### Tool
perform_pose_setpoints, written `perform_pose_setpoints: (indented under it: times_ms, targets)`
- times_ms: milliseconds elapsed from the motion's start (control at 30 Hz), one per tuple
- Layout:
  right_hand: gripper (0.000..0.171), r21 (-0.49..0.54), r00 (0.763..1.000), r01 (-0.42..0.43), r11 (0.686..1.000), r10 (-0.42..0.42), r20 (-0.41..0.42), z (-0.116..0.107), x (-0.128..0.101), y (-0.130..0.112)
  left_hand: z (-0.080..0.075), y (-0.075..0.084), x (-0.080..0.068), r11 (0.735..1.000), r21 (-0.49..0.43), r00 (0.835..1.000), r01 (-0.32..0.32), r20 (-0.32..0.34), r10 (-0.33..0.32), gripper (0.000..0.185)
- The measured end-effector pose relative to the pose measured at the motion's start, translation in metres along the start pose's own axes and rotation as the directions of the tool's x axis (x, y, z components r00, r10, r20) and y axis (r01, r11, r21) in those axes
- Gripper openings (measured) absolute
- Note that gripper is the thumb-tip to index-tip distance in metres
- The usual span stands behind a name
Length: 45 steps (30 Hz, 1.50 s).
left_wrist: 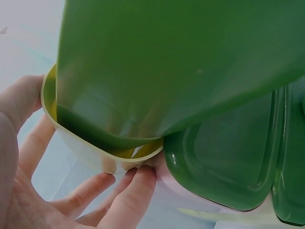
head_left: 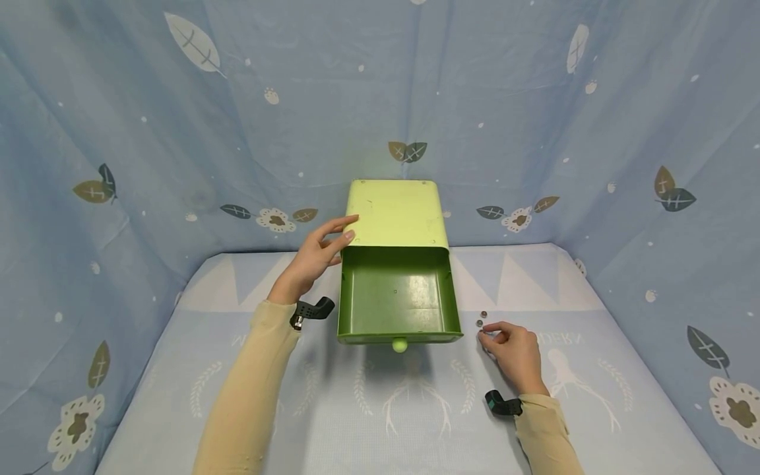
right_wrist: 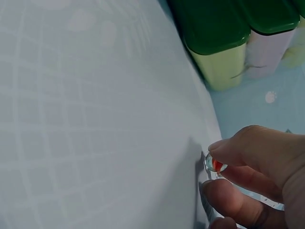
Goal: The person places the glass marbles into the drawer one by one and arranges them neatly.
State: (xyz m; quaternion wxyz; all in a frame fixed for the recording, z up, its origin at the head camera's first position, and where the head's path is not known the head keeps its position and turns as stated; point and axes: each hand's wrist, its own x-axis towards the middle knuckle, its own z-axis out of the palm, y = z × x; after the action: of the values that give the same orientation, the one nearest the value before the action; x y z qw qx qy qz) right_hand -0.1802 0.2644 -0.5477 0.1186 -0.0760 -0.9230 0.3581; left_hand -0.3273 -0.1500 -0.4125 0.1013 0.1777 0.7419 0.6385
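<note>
A drawer unit with a light yellow-green casing (head_left: 394, 211) stands at the back middle of the table, its dark green top drawer (head_left: 394, 297) pulled out. Nothing shows inside this drawer. My left hand (head_left: 311, 260) rests at the casing's left front corner, with fingertips touching its outside (left_wrist: 107, 164). To the right of the drawer, low over the table, my right hand (head_left: 513, 353) pinches a clear glass marble (right_wrist: 217, 163) with an orange-red core between thumb and finger. Two more small marbles (head_left: 483, 315) lie just beyond the fingertips.
Below the open drawer, more green drawer fronts (left_wrist: 221, 167) show closed, in yellow-green and pink casings. A round knob (head_left: 400, 345) sticks out at the drawer's front. A patterned blue curtain (head_left: 392, 86) hangs behind and beside the cloth-covered table (head_left: 380, 429).
</note>
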Motion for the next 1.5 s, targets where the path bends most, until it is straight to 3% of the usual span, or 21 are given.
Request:
perform_pose_setpoints:
  times_ms: [367,1100,1500]
  targets:
    - [0.021,-0.035,1.000,0.000,0.999,0.000,0.001,0.002,-0.001,0.001,0.000,0.000,0.001,1.000,-0.004,1.000,-0.002,0.001,0.002,0.051]
    - [0.018,0.022,1.000,0.016,1.000,-0.016,-0.015,-0.002,-0.001,-0.006,0.000,0.000,0.000,1.000,-0.003,1.000,-0.003,0.004,0.003,0.052]
    - [0.014,0.021,0.990,0.107,0.994,-0.105,-0.093,-0.017,0.002,-0.018,-0.001,-0.002,0.001,1.000,-0.005,1.000,0.006,0.005,-0.006,0.052]
